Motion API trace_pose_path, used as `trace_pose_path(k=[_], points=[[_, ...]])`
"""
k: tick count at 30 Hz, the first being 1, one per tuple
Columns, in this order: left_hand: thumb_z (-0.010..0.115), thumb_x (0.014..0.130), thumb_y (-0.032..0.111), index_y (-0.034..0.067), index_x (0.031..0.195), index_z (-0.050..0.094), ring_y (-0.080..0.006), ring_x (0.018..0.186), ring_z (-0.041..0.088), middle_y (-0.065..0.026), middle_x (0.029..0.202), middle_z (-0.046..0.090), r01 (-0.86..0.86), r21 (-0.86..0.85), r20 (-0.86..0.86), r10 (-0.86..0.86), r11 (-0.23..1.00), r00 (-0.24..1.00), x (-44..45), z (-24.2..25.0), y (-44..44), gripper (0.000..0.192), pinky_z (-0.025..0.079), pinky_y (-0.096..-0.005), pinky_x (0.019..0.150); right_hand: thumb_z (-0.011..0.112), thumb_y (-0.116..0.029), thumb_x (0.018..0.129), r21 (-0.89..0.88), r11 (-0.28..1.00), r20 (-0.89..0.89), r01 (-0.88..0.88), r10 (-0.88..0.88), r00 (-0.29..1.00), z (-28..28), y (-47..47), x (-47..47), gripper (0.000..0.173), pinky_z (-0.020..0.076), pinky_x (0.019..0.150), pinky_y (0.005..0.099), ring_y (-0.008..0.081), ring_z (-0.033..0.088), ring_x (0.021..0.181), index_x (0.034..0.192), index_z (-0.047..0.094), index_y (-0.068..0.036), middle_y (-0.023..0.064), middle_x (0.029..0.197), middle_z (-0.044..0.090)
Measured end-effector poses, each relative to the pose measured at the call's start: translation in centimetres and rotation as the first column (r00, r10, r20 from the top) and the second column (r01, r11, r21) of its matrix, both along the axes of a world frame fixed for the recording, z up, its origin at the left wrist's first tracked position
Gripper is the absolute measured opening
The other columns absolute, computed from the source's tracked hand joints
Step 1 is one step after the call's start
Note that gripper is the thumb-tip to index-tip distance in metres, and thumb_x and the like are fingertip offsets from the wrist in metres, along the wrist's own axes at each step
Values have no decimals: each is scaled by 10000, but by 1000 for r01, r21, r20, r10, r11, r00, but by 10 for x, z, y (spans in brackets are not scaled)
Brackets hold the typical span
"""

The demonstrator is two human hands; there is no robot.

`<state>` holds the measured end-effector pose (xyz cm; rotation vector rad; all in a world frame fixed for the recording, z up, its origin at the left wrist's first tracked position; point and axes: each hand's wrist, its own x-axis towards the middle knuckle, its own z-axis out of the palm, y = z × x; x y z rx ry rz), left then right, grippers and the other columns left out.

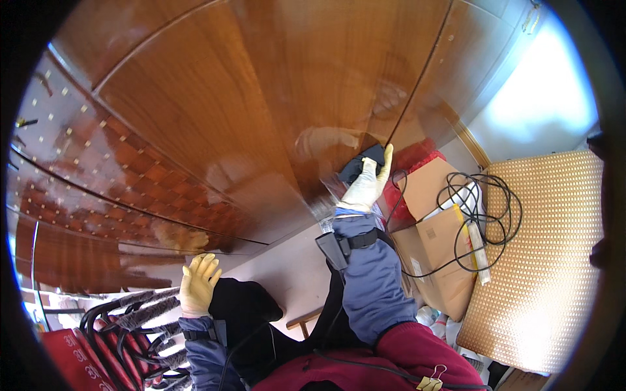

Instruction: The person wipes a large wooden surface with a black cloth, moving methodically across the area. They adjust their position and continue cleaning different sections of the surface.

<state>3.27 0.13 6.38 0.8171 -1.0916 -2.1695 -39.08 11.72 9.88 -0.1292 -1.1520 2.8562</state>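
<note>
In a pale latex glove, my right hand [368,182] presses a dark folded cloth [363,163] against the glossy wooden cabinet front [215,88], beside a narrow seam between two panels. Its thumb and fingers spread over the cloth and hide part of it. Clear plastic film [324,207] shows behind that wrist. My left hand [198,286], gloved the same way, holds nothing; its palm is turned up and its fingers are apart. It hovers over my black-trousered knee [244,300], close to the cabinet's lower edge. A black strap with a small device [333,250] circles my right sleeve.
At right, opened cardboard boxes [435,259] carry a loose coil of black cable [489,229], beside a woven gold panel [543,254]. Red material [415,161] lies behind the boxes. Black-framed racks or hangers [132,322] with red items stand at lower left. Checkered panels [132,166] continue leftward.
</note>
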Motion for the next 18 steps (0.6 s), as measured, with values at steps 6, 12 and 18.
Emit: trace_pose_path(k=[6, 12, 18], points=[[522, 1012, 627, -4, 1547, 354, -331, 1422, 444, -206, 1539, 471, 12, -14, 16, -12, 1000, 1000, -3, 3, 2, 844, 315, -499, 1195, 633, -2, 988, 56, 993, -79, -99, 104, 991, 6, -1, 24, 639, 408, 593, 220, 69, 456, 709, 1577, 453, -168, -53, 941, 534], [527, 1011, 627, -5, 1548, 344, -338, 1424, 442, -212, 1537, 470, 16, -14, 26, -15, 1000, 1000, -5, 2, 1, 850, 314, -506, 1197, 695, -69, 827, 597, 604, -802, 529, 471, 368, 47, 1, 82, 591, 512, 750, 380, 231, 591, 798, 1406, 662, -188, 67, 882, 608], [524, 1015, 622, 0, 1540, 364, -336, 1419, 451, -203, 1537, 474, -2, -15, 22, 2, 1000, 1000, -2, 1, 1, 830, 319, -512, 1197, 726, -119, 751, 593, 638, -796, 491, 554, 243, 59, -7, 87, 635, 506, 740, 403, 236, 582, 743, 1371, 680, -246, 22, 752, 519]])
